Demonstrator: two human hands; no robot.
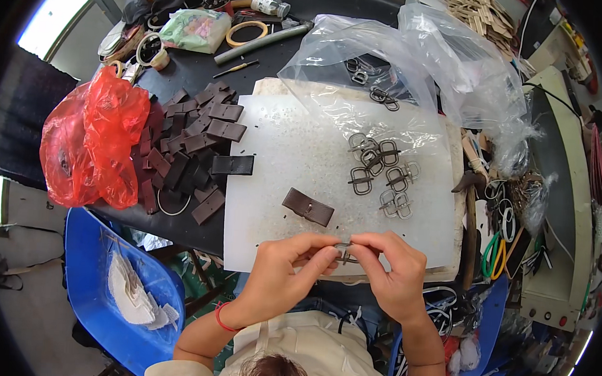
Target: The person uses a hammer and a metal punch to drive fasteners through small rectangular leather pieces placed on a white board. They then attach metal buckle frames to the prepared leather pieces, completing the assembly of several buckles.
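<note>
Both my hands meet over the near edge of a white cutting board (270, 132). Between the pinched fingertips of my left hand (279, 272) and my right hand (395, 268) is a small metal buckle (342, 253), partly hidden by the fingers. Just beyond lies a dark brown leather strap piece (307, 207), slightly aslant on the board. Several metal buckles (361, 181) are scattered on the board to the right. Farther left, one black leather piece (233, 165) lies across the board's left edge, beside a heap of brown leather pieces (199, 125).
A red plastic bag (106, 140) sits left of the heap. Clear plastic bags (376, 52) cover the far right of the board. At the back lie a metal pipe (264, 43) and a tape roll (246, 33). A blue tub (118, 294) stands lower left; scissors (495, 256) are at right.
</note>
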